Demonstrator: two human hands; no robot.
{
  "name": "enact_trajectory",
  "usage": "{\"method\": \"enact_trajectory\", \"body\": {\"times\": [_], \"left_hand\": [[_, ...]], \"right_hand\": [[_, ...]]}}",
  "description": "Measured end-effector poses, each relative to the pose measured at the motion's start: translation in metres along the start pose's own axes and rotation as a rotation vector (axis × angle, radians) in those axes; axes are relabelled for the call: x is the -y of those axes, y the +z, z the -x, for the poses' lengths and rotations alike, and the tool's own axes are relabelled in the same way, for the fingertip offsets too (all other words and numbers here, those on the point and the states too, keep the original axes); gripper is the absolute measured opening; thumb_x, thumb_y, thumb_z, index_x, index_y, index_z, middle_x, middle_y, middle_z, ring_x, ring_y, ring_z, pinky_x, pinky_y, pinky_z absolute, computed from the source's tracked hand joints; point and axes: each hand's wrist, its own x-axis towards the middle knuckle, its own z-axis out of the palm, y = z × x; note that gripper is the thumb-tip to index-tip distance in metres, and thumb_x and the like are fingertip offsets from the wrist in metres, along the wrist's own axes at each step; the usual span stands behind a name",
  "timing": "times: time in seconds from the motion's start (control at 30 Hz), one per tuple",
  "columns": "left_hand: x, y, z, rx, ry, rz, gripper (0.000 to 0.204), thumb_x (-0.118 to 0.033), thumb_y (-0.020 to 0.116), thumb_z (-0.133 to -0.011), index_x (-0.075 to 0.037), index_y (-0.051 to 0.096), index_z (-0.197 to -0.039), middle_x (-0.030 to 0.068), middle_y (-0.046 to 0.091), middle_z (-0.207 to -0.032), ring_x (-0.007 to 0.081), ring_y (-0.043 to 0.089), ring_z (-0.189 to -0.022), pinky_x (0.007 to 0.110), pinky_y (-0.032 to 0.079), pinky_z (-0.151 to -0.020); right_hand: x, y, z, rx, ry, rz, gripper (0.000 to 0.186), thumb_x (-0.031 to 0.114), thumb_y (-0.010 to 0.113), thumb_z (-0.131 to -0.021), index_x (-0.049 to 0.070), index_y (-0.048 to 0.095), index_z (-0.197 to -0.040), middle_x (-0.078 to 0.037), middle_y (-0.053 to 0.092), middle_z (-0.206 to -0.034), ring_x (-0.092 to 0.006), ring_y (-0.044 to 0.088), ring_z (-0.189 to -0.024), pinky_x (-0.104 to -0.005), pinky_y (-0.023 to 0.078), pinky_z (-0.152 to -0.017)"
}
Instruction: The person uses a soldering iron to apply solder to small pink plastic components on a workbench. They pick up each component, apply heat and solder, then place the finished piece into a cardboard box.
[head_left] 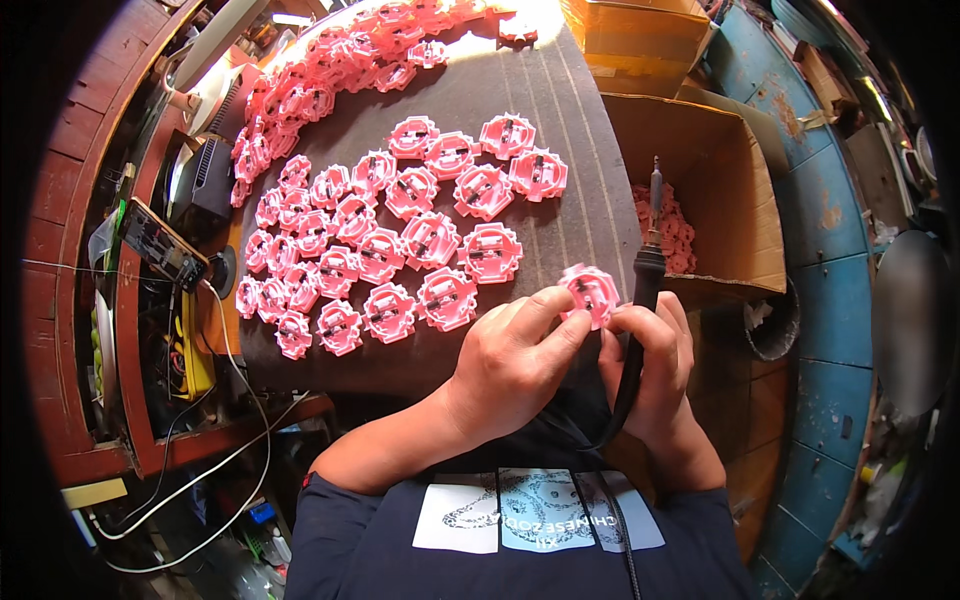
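Through the head view I had a pink plastic housing (592, 295) in front of me, held up over the near right part of the worktop, slightly blurred, with a dark piece visible inside it. Both hands were gripping it: the left hand (512, 345) pinched its left edge between thumb and forefinger, and the fingers of the right hand (655, 350) closed on its lower right edge. The right hand also carried a corded soldering iron (649, 268), as I read its shape, its black handle lying across the fingers and its metal tip pointing up, away from the wearer and clear of the housing.

Beyond the left hand I saw loose rows of similar housings (447, 298) lying on the dark worktop (575, 190), their black inserts facing up. Farther off, at the upper left, a heap of housings (320, 75) curved along the edge.

On the right stood an open cardboard box (735, 205) with more pink pieces (682, 240) inside, and a second cardboard box (635, 45) behind it. A black bin (770, 330) sat just beside the nearer box, with blue panels (835, 310) further right. Off the worktop's left side I made out a smartphone (165, 245), tilted.
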Motion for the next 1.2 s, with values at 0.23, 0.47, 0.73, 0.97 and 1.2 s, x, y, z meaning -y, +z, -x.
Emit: {"method": "enact_trajectory", "body": {"times": [0.23,0.47,0.73,0.97,1.2], "left_hand": [[-0.004,0.008,0.002,-0.060,-0.066,0.194,0.038,0.006,0.077,-0.086,-0.002,0.071,-0.123,0.0161,0.065,-0.115,0.0292,0.071,-0.083,0.039,0.059,-0.068],[0.002,0.007,-0.009,-0.014,-0.117,0.287,0.023,0.001,0.075,-0.090,-0.002,0.071,-0.112,0.0169,0.066,-0.105,0.0369,0.071,-0.088,0.044,0.060,-0.072],[-0.001,0.007,-0.010,-0.044,-0.166,0.278,0.019,0.003,0.078,-0.091,-0.001,0.074,-0.109,0.0147,0.069,-0.099,0.0310,0.071,-0.085,0.038,0.058,-0.071],[-0.003,0.006,-0.009,-0.090,-0.199,0.305,0.014,0.001,0.076,-0.088,-0.002,0.072,-0.101,0.0140,0.067,-0.096,0.0335,0.071,-0.082,0.041,0.060,-0.069],[0.001,0.004,-0.009,-0.050,-0.127,0.266,0.020,0.003,0.076,-0.086,0.000,0.070,-0.105,0.0161,0.066,-0.104,0.0349,0.071,-0.086,0.042,0.060,-0.070]], "right_hand": [[0.000,0.003,-0.002,0.004,0.035,-0.163,0.047,-0.012,0.070,-0.082,0.003,0.056,-0.124,-0.012,0.066,-0.094,-0.0312,0.062,-0.076,-0.0453,0.049,-0.077],[-0.004,0.011,-0.003,-0.055,0.083,-0.249,0.048,-0.014,0.070,-0.081,0.002,0.057,-0.125,-0.013,0.064,-0.092,-0.0313,0.059,-0.077,-0.0433,0.049,-0.070],[-0.002,0.009,0.007,-0.133,-0.177,-0.067,0.044,-0.005,0.076,-0.084,0.007,0.058,-0.122,-0.018,0.075,-0.108,-0.0338,0.068,-0.090,-0.0433,0.053,-0.072],[-0.004,0.015,0.009,-0.085,-0.128,-0.080,0.042,-0.005,0.074,-0.086,0.006,0.056,-0.122,-0.019,0.075,-0.109,-0.0353,0.069,-0.090,-0.0448,0.056,-0.080],[-0.007,0.017,0.005,-0.124,-0.128,-0.144,0.032,0.004,0.076,-0.091,0.006,0.062,-0.120,-0.016,0.075,-0.103,-0.0348,0.069,-0.085,-0.0439,0.054,-0.078]]}}
